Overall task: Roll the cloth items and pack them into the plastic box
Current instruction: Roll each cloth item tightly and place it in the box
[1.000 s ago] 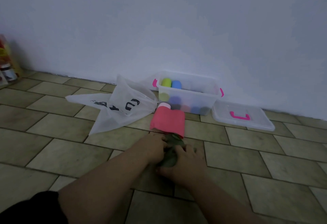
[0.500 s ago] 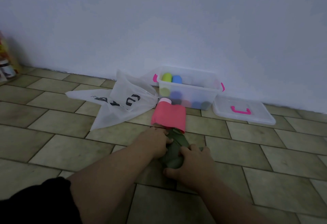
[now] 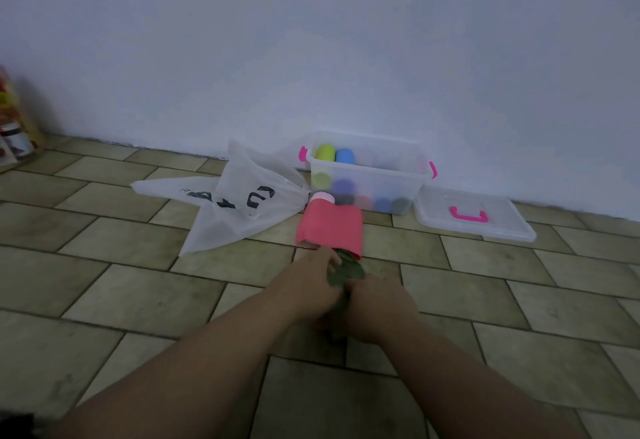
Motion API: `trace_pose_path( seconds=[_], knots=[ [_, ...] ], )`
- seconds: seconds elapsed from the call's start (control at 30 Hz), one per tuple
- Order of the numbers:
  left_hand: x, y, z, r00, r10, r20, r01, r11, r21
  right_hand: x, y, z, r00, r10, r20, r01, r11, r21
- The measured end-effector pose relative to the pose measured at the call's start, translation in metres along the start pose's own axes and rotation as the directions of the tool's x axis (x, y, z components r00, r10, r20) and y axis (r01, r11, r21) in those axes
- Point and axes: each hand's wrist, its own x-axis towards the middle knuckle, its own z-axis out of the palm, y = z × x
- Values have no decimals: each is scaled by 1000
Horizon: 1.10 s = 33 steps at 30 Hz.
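head view: single camera, all below
green cloth: 1, dark green, crumpled, part-rolled, lying on the floor between both hands, far end touching the red cloth
left hand: fingers curled on the green cloth, grasping it
right hand: grasping the green cloth's near end
red cloth: 1, flat, just in front of the box
pink roll: 1, at the red cloth's far edge
box: 1, clear, open, against the wall
rolls on top: 2, lime roll and blue roll; lower ones too blurred to count
lid: 1, right of the box
bag: 1, white, left of the box
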Motion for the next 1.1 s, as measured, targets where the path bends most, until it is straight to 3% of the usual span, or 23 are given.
trace_pose_path(
  seconds=[0.1, 0.23, 0.4, 0.53, 0.6, 0.83, 1.0, 1.1],
  knots=[
    [-10, 6, 11, 996, -66, 56, 63, 996, 60, 3, 10, -2, 996, -20, 84, 15, 998, 63],
    [-8, 4, 12, 997, -36, 75, 24, 989, 149, -5, 33, -14, 975, -90, 205, 21, 948, 317],
    [-3, 3, 0, 969, -42, 242, 14, 993, 116, -18, 63, 0, 996, -85, 9, 77, 935, 345],
    [-7, 8, 3, 990, 100, 104, -124, 959, 256, -13, 68, 3, 995, -100, 24, 83, 920, 383],
    [-13, 8, 14, 979, 154, 132, -192, 913, 359, -8, 68, 2, 994, -112, 14, 97, 917, 386],
    [-1, 12, 2, 979, -2, 206, -66, 944, 322, -9, 64, 11, 971, -157, -181, 214, 908, 360],
    [-6, 9, 9, 986, 142, 83, -164, 867, 470, -5, 67, 16, 974, -149, -173, 196, 934, 300],
    [-7, 6, 14, 993, 117, 15, -112, 894, 433, -2, 67, 16, 959, -192, -207, 241, 940, 242]
  ],
)
